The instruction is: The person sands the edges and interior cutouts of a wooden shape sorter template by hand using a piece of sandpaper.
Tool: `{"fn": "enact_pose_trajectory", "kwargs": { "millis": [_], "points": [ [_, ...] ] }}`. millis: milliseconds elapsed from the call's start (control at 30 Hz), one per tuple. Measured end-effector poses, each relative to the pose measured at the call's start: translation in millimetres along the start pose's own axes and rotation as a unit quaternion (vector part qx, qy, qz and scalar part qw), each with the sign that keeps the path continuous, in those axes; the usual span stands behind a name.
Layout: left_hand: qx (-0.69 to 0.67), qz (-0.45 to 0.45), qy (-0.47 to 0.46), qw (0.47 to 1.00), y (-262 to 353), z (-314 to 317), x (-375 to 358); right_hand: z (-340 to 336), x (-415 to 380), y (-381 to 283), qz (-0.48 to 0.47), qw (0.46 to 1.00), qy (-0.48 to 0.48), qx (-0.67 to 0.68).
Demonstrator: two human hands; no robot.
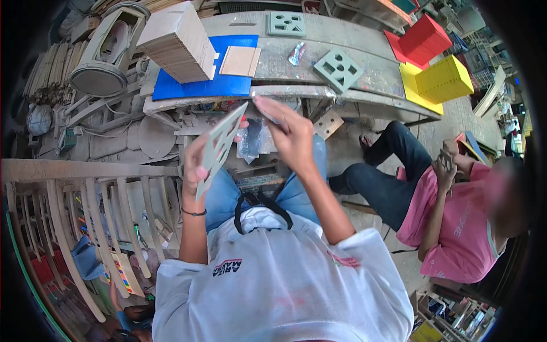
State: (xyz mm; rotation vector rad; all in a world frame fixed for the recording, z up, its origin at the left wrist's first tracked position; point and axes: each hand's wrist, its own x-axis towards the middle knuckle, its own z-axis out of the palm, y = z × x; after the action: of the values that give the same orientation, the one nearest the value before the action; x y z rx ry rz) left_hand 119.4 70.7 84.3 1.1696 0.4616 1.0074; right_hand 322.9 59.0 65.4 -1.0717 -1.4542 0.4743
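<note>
My left hand [195, 158] is closed around a thin grey-green board [221, 147] with shaped cut-outs. The board is tilted nearly edge-on, above my lap. To its right, my right hand [290, 132] is raised, apart from the board, with its fingers together and bent toward the thumb. Whatever they may pinch is hidden. Two similar boards with cut-outs lie on the workbench ahead, one green-grey board [338, 70] near the front edge and another board [286, 24] farther back.
On the wooden workbench [273, 65] stand a pale wooden box [181, 48] on a blue panel [228, 88], a red box [424, 43] and a yellow box [444, 80]. A small tube [297, 53] lies between. A co-worker in a pink shirt [456, 222] sits at right. Wooden railings [102, 228] stand left.
</note>
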Motion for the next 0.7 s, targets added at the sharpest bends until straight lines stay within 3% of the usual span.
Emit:
{"fn": "enact_pose_trajectory", "kwargs": {
  "millis": [100,200,267,367,433,533,600,700],
  "points": [
    [0.053,-0.008,0.039,0.998,-3.1,-8.1,-7.7,-2.6,9.7,-65.1,-0.103,0.991,-0.047,0.077],
    [0.038,0.0,0.008,0.999,-5.0,-10.5,-5.1,0.3,9.8,-48.0,-0.068,0.994,-0.058,0.068],
    [0.071,-0.002,-0.018,0.997,-2.0,-18.3,0.1,-5.3,7.9,-2.3,0.023,0.997,-0.08,-0.001],
    [0.067,0.011,-0.077,0.995,2.9,-24.5,6.7,-17.5,15.1,-14.6,0.011,0.996,-0.084,-0.016],
    [0.109,0.011,-0.088,0.99,11.9,-18.5,3.5,-21.3,17.0,-60.6,-0.082,0.98,-0.136,0.116],
    [0.143,-0.009,-0.12,0.982,14.8,-32.9,4.8,-24.4,18.6,-38.5,-0.053,0.98,-0.18,0.065],
    [0.131,-0.003,-0.167,0.977,17.1,-31.1,7.4,-31.9,26.4,-7.7,0.0,0.977,-0.202,-0.065],
    [0.14,-0.027,-0.152,0.978,21.5,-31.6,5.6,-44.6,22.8,-25.6,0.008,0.978,-0.203,0.053]
  ]
}}
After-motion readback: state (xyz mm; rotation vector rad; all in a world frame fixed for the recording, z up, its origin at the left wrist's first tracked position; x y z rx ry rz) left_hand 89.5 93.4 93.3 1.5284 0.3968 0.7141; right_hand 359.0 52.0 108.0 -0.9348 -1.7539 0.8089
